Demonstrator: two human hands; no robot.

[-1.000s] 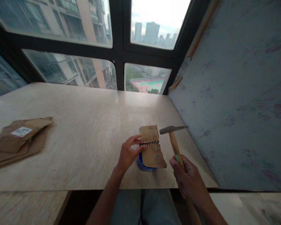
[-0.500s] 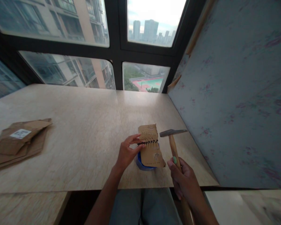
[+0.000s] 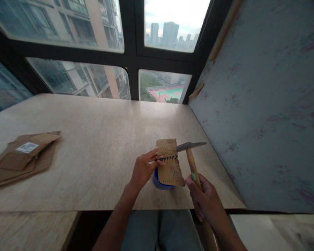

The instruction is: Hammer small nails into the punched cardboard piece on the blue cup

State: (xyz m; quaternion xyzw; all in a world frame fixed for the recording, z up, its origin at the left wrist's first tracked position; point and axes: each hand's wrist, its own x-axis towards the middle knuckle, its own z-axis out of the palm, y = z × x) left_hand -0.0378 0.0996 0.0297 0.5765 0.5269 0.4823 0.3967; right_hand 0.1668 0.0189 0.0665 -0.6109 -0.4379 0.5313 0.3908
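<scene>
A piece of brown cardboard [image 3: 170, 172], dotted with small holes, lies on top of a blue container [image 3: 162, 185]. Across its middle runs a row of small dark nails [image 3: 170, 158]. My left hand [image 3: 143, 169] is at the cardboard's left edge, thumb and forefinger pinched on what looks like the nail at the row's left end; the fingers partly hide it. In my right hand [image 3: 205, 195] is a hammer [image 3: 191, 158], gripped around its wooden handle. The hammer's metal head is just right of the cardboard's upper edge, level with the holes.
Folded brown paper bags [image 3: 26, 157] with a white label lie at the left of the marbled tabletop [image 3: 99, 139]. A floral-papered wall [image 3: 261, 104] borders the table on the right. Dark-framed windows [image 3: 132, 69] stand behind it. The front edge is close to my legs [image 3: 159, 230].
The hammer head has swung a little left and down, closer to the cardboard. My left hand keeps its pinch at the row's left end. The view has shifted slightly.
</scene>
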